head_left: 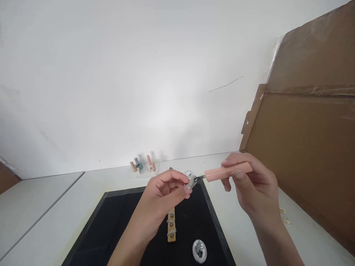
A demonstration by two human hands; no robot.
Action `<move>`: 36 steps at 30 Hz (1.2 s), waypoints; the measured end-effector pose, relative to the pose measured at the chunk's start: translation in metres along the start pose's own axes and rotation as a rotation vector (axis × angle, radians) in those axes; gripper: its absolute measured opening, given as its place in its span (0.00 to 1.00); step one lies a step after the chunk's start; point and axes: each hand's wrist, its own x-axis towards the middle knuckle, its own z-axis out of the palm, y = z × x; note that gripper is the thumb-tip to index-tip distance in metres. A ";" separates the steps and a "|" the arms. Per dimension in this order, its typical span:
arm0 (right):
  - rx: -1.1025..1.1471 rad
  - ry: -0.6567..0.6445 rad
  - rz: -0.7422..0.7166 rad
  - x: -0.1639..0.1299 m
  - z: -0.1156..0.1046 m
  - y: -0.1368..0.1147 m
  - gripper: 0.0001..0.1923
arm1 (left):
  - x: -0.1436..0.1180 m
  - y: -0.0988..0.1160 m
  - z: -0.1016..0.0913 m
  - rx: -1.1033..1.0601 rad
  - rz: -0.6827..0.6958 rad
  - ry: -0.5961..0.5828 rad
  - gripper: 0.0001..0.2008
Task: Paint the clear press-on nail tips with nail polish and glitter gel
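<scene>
Between its thumb and fingertips, my left hand (166, 192) pinches a pale, translucent false nail tip (191, 182). My right hand (252, 186) grips the long peach cap of a nail polish brush (229, 171), held nearly level. The brush's dark end meets the upper end of the nail tip. Below my left hand, a wooden strip (171, 236) lies on the black mat (119, 218), with several nail tips fixed across it on round metal studs; my hand hides its middle. A small white oval dish (199, 251) with something dark and shiny inside rests near the mat's right edge.
Several nail polish bottles (153, 168) with peach caps and a grey-green one (138, 163) stand by the white wall. A small round white item (188, 173) lies behind my hands. A cardboard box (305, 140) walls off the right, with small yellowish pieces (287, 221) beside it.
</scene>
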 end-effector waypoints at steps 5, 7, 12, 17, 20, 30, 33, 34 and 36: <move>-0.004 0.000 0.001 0.000 0.000 0.000 0.06 | -0.001 0.003 0.003 -0.004 0.004 0.035 0.05; 0.000 -0.001 -0.002 0.000 0.000 0.000 0.06 | -0.001 0.003 0.003 -0.007 0.004 0.036 0.05; -0.004 -0.012 -0.008 0.000 0.000 0.000 0.06 | -0.001 0.002 0.001 -0.016 0.014 0.006 0.04; -0.001 0.000 0.005 0.001 0.002 -0.002 0.06 | 0.000 0.001 -0.002 -0.015 0.007 -0.016 0.03; 0.002 0.028 0.000 0.001 0.002 -0.005 0.07 | -0.001 0.002 -0.001 -0.021 0.003 -0.009 0.03; 0.012 -0.100 -0.003 0.003 0.001 -0.008 0.06 | 0.001 0.004 0.000 -0.024 -0.001 -0.028 0.03; -0.009 -0.109 0.001 0.003 0.000 -0.006 0.05 | 0.001 0.004 0.000 -0.029 0.000 -0.033 0.03; -0.012 -0.105 0.002 0.003 0.000 -0.005 0.05 | 0.002 0.003 0.000 -0.030 0.001 -0.032 0.03; -0.014 -0.091 0.002 0.003 -0.001 -0.004 0.05 | 0.002 0.003 0.001 -0.034 0.000 -0.033 0.03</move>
